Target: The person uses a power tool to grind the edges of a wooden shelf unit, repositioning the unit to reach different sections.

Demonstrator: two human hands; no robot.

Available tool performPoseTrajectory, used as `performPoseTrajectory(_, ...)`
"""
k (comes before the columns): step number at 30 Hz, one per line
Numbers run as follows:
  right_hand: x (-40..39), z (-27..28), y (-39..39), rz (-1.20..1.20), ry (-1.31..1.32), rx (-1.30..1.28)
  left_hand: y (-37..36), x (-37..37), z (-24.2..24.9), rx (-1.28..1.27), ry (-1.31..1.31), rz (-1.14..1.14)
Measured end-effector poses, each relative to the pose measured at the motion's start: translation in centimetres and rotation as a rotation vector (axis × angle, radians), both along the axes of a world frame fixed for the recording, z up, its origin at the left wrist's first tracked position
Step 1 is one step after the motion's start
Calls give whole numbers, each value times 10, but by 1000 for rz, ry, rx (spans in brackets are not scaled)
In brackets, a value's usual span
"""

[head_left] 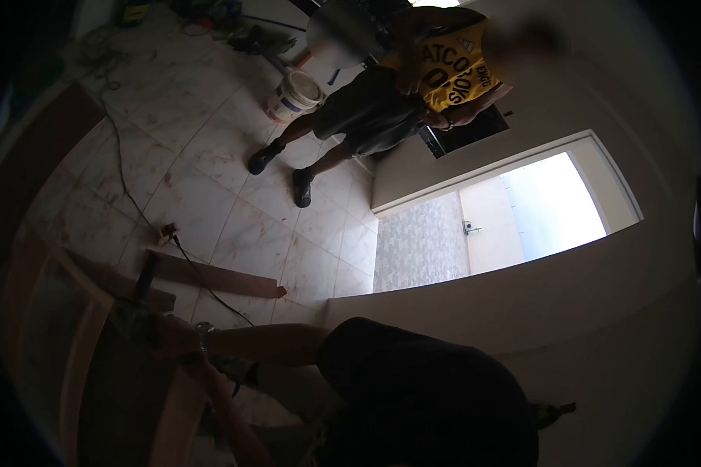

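In deep shadow at lower left, my right hand (175,336), with a watch on its wrist, is closed around a dark green tool (135,323) that looks like a power tool; its exact kind is lost in the dark. My left hand (192,363) meets it at the same place from below, its fingers hidden. Under the tool lies a wooden frame (93,327) of long boards. A loose wooden board (214,276) rests on the tiles just beyond my hands. A black cord (202,276) crosses this board and passes behind my right forearm.
A plug connection (168,231) joins the cord to a cable on the tiled floor (210,175). Another person (413,93) in a yellow jersey stands by a white bucket (296,93). Assorted gear (245,35) lies farther back. A bright doorway (506,214) opens in the wall.
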State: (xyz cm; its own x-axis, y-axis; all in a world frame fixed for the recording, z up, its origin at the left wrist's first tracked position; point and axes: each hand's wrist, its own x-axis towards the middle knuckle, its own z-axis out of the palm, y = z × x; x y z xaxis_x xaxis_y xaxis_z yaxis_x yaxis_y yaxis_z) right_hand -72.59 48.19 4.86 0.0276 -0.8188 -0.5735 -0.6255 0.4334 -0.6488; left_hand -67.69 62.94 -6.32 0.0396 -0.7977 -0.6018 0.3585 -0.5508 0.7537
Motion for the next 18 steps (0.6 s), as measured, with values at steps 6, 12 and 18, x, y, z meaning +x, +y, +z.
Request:
performPoseTrajectory(6, 7, -8, 8, 17, 16, -22, 21, 8, -42, -24, 8, 42)
performPoseTrajectory(12, 10, -27, 11, 12, 56, -77, 8, 8, -10, -45, -16, -5)
performPoseTrajectory(18, 11, -27, 7, 47, 154, -55, 26, 9, -65, -800, -685, -257)
